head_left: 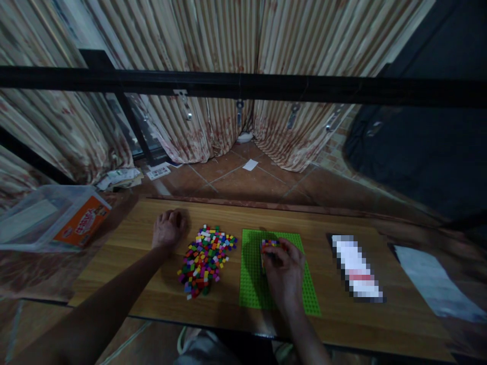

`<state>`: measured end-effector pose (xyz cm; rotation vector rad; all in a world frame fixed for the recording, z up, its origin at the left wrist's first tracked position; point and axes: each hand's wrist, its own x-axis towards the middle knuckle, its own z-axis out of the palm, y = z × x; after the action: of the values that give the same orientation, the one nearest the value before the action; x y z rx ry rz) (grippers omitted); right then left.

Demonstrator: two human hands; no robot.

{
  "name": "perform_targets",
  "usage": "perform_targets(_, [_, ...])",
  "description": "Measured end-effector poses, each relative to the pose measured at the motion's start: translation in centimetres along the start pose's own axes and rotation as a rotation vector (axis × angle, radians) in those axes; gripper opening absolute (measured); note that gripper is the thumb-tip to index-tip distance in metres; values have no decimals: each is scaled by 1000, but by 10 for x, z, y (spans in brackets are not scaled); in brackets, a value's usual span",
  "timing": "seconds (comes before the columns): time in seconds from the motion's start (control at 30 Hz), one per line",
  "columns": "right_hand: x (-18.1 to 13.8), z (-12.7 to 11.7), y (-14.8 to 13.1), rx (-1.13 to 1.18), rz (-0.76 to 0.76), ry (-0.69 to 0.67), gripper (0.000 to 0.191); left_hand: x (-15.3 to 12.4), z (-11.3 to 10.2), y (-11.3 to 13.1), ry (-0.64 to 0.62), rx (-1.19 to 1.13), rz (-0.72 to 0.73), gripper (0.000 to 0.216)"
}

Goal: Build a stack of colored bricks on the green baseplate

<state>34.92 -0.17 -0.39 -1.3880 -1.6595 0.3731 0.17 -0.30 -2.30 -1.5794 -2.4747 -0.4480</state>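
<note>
A green studded baseplate (253, 291) lies on the wooden table. Over it, my right hand (285, 271) has thumb and fingers pinched together at a small group of colourful toy bricks (269, 244) on the plate. A small reddish brick seems to be between the fingertips, though the hand covers most of it. To the left of the baseplate spreads a loose pile of small multicoloured bricks (205, 258). My left hand (169, 229) rests on the table beyond the pile's left side, its fingers curled in and nothing visible in them.
A phone-like flat object (357, 268), blurred by pixels, lies on the table right of the baseplate. A white sheet (437, 281) is past the table's right end. At the left stands a clear plastic bin (45, 218) with an orange label. A black rail (243, 86) crosses before striped curtains.
</note>
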Motion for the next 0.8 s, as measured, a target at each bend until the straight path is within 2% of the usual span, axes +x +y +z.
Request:
perform_targets(0.4, [0, 0, -1, -23, -16, -10, 14, -2, -3, 2, 2, 1, -1, 40])
perform_targets(0.63, [3, -11, 4, 44, 6, -89, 23, -3, -5, 5, -10, 4, -15, 42])
perform_targets(0.8, [11, -13, 5, 65, 35, -82, 31, -3, -4, 6, -3, -2, -23, 42])
